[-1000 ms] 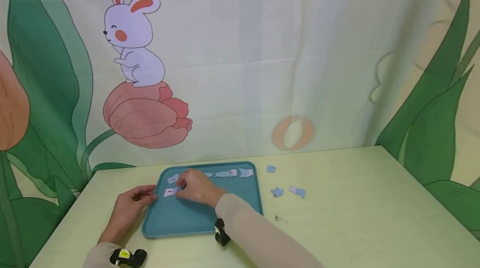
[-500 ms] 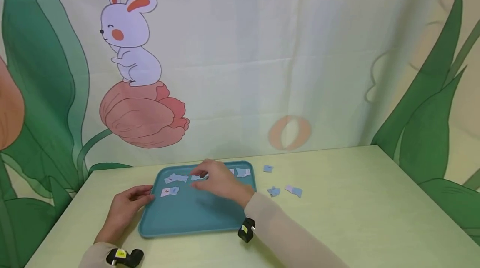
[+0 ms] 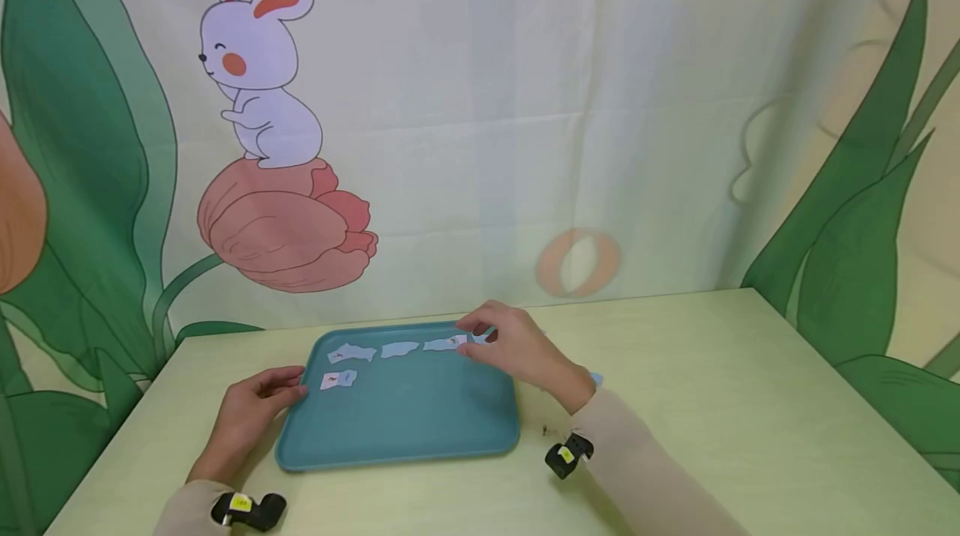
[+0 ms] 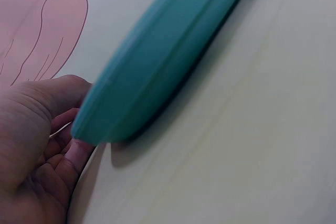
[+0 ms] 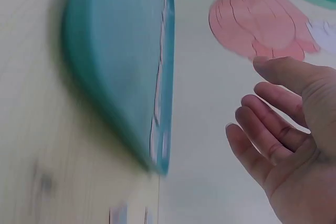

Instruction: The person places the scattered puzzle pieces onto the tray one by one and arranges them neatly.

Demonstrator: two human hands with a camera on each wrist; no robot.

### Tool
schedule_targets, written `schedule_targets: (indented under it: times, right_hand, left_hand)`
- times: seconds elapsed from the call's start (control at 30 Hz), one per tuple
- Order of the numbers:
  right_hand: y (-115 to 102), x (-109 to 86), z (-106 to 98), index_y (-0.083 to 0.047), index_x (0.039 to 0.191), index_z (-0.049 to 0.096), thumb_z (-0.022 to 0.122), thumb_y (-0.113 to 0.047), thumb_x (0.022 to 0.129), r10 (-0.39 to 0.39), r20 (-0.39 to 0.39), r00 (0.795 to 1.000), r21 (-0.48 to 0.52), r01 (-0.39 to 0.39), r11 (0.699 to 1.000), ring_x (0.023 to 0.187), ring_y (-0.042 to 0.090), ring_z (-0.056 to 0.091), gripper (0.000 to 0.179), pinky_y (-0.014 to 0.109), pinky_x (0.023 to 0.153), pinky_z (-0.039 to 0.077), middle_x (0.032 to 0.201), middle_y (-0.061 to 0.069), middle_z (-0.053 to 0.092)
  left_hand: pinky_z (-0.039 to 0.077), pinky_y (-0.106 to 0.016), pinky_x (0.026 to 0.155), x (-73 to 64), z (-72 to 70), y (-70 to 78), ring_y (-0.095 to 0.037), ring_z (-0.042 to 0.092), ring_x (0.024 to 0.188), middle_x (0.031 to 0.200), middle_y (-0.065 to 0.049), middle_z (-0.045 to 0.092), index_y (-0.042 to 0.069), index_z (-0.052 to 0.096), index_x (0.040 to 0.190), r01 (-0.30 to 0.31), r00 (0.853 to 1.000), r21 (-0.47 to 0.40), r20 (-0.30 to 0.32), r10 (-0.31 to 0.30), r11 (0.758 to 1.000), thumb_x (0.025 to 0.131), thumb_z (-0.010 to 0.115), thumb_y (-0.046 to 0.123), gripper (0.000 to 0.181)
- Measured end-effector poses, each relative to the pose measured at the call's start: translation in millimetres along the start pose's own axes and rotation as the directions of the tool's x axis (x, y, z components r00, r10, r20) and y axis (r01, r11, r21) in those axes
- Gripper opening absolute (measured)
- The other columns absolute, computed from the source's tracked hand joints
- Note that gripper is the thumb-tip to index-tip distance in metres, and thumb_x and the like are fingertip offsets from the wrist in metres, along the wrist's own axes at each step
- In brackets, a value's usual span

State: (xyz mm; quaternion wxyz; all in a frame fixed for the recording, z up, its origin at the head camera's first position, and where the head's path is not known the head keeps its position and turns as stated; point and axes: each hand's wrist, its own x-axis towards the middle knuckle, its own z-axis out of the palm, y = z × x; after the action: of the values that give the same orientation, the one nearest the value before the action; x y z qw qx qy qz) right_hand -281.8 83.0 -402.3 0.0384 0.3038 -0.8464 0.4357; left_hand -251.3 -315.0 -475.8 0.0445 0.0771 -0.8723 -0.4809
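A teal tray [image 3: 405,411] lies on the table, bearing torn pale-blue paper pieces. Along its far side run one paper piece [image 3: 352,353], a second piece [image 3: 400,348] and a third piece [image 3: 442,344]. Another torn piece [image 3: 339,379], white and blue, lies below them at the left. My left hand [image 3: 251,415] holds the tray's left rim between thumb and fingers. Over the far right corner is my right hand [image 3: 517,348], thumb and fingers parted, overlapping a paper piece [image 3: 482,338] there. The right wrist view shows that hand [image 5: 289,129] holding nothing.
On the pale table [image 3: 690,428], right of the tray, a bit of blue paper [image 3: 597,378] peeks out behind my right wrist. Nearby is a small dark mark [image 3: 550,431]. A printed cloth [image 3: 420,144] with a rabbit and tulips hangs behind the table.
My right hand has left the white and blue piece at the left of the tray and moved right to the far right corner. My left hand stays at the rim.
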Motion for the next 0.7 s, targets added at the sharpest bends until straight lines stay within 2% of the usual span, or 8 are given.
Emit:
schedule_targets:
  times: [0.2, 0.37, 0.47, 0.7]
  right_hand:
    - [19, -24.2, -35, -0.006, 0.122, 0.076, 0.080, -0.015, 0.096, 0.053, -0.038, 0.998, -0.039, -0.055, 0.998, 0.108, 0.029, 0.066, 0.027, 0.039, 0.093, 0.058, 0.115, 0.001, 0.071]
    - [36, -43.3, -59, -0.003, 0.124, 0.075, 0.079, -0.013, 0.097, 0.114, -0.072, 0.991, -0.071, -0.120, 0.990, 0.110, 0.032, 0.066, 0.029, 0.044, 0.094, 0.058, 0.121, 0.009, 0.072]
    - [43, -51.3, -72, -0.003, 0.123, 0.075, 0.079, -0.013, 0.097, 0.128, -0.088, 0.988, -0.101, -0.137, 0.985, 0.109, 0.031, 0.066, 0.028, 0.046, 0.094, 0.058, 0.122, 0.012, 0.072]
    - [58, -63.2, -93, -0.004, 0.117, 0.077, 0.081, -0.013, 0.095, 0.150, -0.089, 0.985, -0.109, -0.160, 0.981, 0.105, 0.028, 0.067, 0.024, 0.046, 0.093, 0.058, 0.116, 0.007, 0.074]
  left_hand:
    - [0.052, -0.012, 0.079, 1.7, 0.8, -1.0, -0.032, 0.063, 0.115, 0.127, -0.021, 0.069, -0.005, 0.063, 0.142, 0.000, 1.000, 0.006, 0.007, 0.000, 1.000, 0.102, 0.074, 0.014, 0.046]
    - [0.050, -0.011, 0.078, 1.1, -0.5, -0.6, -0.032, 0.062, 0.114, 0.126, -0.021, 0.069, -0.005, 0.063, 0.142, 0.003, 1.000, 0.006, 0.013, -0.003, 1.000, 0.102, 0.074, 0.015, 0.046]
    - [0.051, -0.011, 0.078, 1.7, -1.3, -0.5, -0.032, 0.062, 0.115, 0.127, -0.021, 0.069, -0.005, 0.062, 0.143, 0.005, 1.000, 0.011, 0.011, -0.005, 1.000, 0.102, 0.074, 0.016, 0.047]
    - [0.051, -0.011, 0.078, 1.4, -0.5, 0.4, -0.032, 0.062, 0.116, 0.127, -0.021, 0.068, -0.004, 0.062, 0.143, 0.014, 1.000, 0.009, 0.013, -0.014, 1.000, 0.102, 0.074, 0.016, 0.047]
